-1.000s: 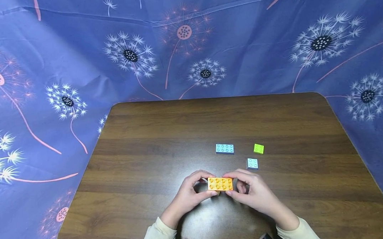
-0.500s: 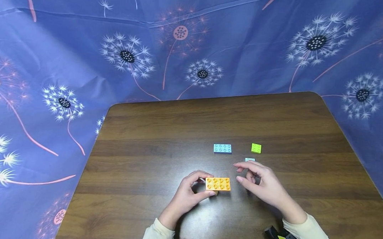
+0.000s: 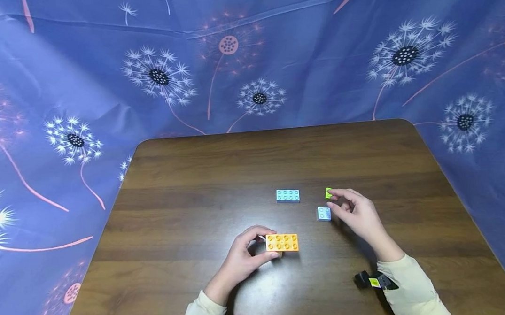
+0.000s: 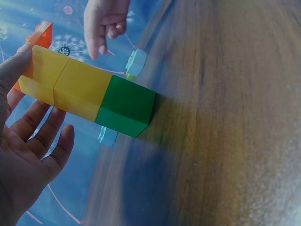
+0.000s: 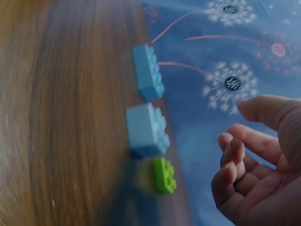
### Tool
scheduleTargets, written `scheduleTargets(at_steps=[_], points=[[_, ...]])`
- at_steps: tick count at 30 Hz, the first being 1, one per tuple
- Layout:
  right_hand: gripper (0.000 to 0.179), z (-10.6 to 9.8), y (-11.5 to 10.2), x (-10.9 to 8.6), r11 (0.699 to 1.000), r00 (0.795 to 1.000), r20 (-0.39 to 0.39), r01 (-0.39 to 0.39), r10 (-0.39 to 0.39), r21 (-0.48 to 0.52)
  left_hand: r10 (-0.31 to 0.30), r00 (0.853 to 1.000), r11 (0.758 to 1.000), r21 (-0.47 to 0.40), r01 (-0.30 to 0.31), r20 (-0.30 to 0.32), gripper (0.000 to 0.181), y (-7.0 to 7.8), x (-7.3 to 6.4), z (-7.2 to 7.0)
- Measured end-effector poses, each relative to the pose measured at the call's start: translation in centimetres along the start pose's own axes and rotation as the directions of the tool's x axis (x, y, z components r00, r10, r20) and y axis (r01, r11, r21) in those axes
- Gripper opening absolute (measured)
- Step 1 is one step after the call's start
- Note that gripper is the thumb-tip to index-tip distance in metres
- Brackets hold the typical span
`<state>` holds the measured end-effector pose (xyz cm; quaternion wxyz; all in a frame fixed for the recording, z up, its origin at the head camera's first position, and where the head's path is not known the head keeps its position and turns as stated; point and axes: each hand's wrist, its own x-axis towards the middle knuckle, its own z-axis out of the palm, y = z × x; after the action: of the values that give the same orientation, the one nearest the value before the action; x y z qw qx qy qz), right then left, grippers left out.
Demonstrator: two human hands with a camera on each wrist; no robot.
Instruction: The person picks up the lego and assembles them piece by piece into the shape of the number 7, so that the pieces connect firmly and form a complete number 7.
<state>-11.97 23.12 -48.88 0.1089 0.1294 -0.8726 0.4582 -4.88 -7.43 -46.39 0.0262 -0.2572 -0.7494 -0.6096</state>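
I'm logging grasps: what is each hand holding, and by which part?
The left hand holds the brick stack near its top, thumb against the upper yellow brick. The right hand holds nothing.

Three loose bricks [image 3: 288, 195] short of the worktop's far edge [image 3: 253, 135] (two blue [image 3: 324, 214], one lime [image 5: 164, 176]), plus one stack [image 4: 83, 89] of four: orange [image 4: 43, 35], two yellows [image 4: 44, 75], green [image 4: 126, 104] lol.

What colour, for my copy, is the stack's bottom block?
Green block, clearest in the left wrist view.

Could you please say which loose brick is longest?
The rectangular blue plastic brick, with two rows of four studs; the square blue plastic brick and small green plastic brick are shorter.
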Motion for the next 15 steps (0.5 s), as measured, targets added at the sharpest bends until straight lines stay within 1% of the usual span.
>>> scheduleTargets(at_steps=[4, 7, 15], points=[[0.032, 0.0, 1.4, 0.9, 0.995, 0.999, 0.012, -0.044, 0.045, -0.088, 0.01, 1.0, 1.0, 0.005, -0.01, 0.001, 0.037, 0.0, 0.0, -0.1], [0.036, 0.0, 2.2, 1.5, 0.988, 0.996, 0.034, -0.072, 0.078, -0.133, 0.022, 1.0, 1.0, 0.011, -0.022, 0.001, 0.037, 0.0, 0.0, -0.1], [0.039, -0.2, 3.6, 2.2, 0.966, 0.99, 0.063, -0.106, 0.124, -0.237, 0.037, 0.999, 0.999, 0.021, -0.037, 0.006, 0.037, -0.2, -0.1, 0.0]])
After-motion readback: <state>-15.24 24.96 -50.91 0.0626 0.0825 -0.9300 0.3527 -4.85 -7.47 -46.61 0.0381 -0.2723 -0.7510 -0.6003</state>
